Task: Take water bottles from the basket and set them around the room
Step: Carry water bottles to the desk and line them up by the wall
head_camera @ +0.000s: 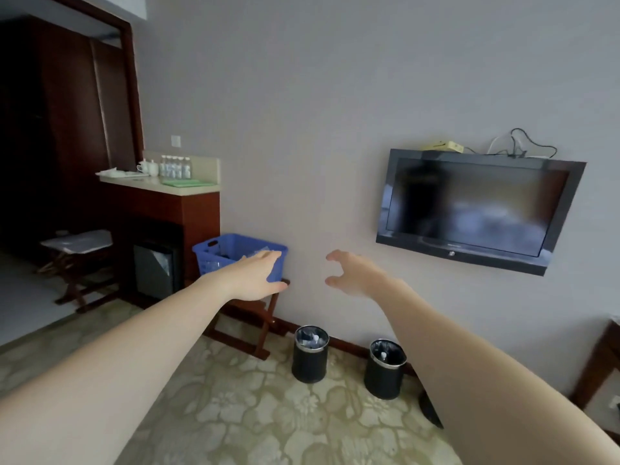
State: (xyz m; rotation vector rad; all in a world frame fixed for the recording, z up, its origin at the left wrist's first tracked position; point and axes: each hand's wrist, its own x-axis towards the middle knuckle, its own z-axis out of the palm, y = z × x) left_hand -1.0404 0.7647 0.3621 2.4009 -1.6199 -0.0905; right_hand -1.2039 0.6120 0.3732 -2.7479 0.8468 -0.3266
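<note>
A blue plastic basket [221, 251] stands on a dark wooden folding stand [258, 333] against the wall, with clear bottles partly visible inside it. My left hand [256, 275] stretches toward the basket with straight fingers, overlapping its near right side and holding nothing. To the right, my right hand [352, 273] hangs in front of the wall, fingers loosely curved and empty. Several water bottles [175, 166] stand in a row on the counter [174, 189] at the left.
Two black waste bins [309, 359] [384, 372] stand on the patterned carpet below the hands. A wall-mounted TV [469, 209] hangs at the right. A second folding stand [77, 260] and a dark mini fridge [154, 270] sit at the left. A wooden table corner [600, 364] shows far right.
</note>
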